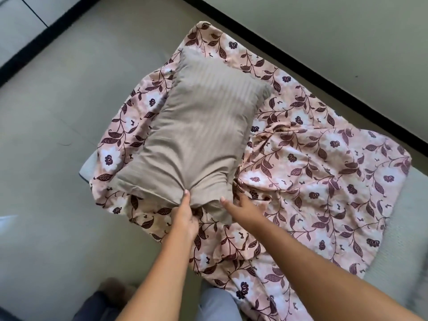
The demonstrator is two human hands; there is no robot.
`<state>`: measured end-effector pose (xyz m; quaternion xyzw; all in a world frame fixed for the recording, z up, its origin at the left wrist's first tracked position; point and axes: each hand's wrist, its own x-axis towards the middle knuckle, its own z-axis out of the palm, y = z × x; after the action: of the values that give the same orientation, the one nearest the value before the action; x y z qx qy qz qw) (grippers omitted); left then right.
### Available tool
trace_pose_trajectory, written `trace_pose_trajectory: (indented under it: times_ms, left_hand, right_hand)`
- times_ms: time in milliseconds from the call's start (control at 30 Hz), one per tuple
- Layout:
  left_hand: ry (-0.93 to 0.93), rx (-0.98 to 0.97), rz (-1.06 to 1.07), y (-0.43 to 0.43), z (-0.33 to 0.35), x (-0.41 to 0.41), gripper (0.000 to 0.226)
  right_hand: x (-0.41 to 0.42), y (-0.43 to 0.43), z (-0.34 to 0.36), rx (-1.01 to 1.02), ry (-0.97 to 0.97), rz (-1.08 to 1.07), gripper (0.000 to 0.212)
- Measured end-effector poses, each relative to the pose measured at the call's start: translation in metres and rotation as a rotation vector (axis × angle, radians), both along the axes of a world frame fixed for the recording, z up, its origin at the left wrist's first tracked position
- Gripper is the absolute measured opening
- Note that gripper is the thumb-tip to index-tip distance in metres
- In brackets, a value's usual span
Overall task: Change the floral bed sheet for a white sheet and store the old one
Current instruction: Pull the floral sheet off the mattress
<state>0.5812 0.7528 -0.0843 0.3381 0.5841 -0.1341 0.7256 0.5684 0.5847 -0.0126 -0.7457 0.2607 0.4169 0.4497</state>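
The pillow (196, 126) was seemingly being cleared off the floral sheet (312, 181). Its near edge was pinched by the left hand (185, 216), and the right hand (240, 207) was held open beside it. A lift aside was probably needed next.

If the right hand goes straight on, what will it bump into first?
Probably the beige pillow: the right hand points its straight fingers at the pillow's near edge, just above the floral sheet. It may already touch it; depth is unclear.

Bright soft daylight, slight blur, wide-angle edge bending.
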Motion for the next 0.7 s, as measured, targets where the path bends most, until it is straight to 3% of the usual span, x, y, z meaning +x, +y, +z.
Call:
trace_pose_trajectory:
  times_ms: [100, 167, 233, 400, 500, 600, 700]
  left_hand:
    - [-0.106, -0.122, -0.048, -0.011, 0.043, -0.014, 0.044]
    - [-0.095, -0.135, -0.088, -0.016, 0.060, -0.022, 0.042]
    - [-0.050, -0.111, -0.122, -0.018, 0.066, -0.034, 0.040]
    - [0.134, 0.129, -0.233, 0.002, 0.068, -0.047, 0.062]
    - [0.153, 0.315, -0.287, 0.022, 0.062, -0.043, 0.080]
    - [0.056, 0.046, -0.156, 0.032, 0.069, -0.028, 0.059]
    - [0.056, -0.195, -0.130, 0.018, 0.074, -0.021, 0.070]
  right_hand:
    - [0.018, 0.005, 0.006, 0.147, 0.010, -0.354, 0.120]
    - [0.031, 0.008, 0.014, 0.171, -0.037, -0.512, 0.107]
    - [0.038, 0.010, 0.021, 0.148, -0.080, -0.487, 0.085]
    - [0.036, 0.009, 0.038, 0.111, -0.163, -0.397, 0.088]
    - [0.039, 0.001, 0.058, 0.142, -0.275, -0.346, 0.075]
    - [0.041, -0.014, 0.081, 0.185, -0.355, -0.292, 0.070]
    - [0.036, -0.030, 0.105, 0.210, -0.430, -0.232, 0.066]
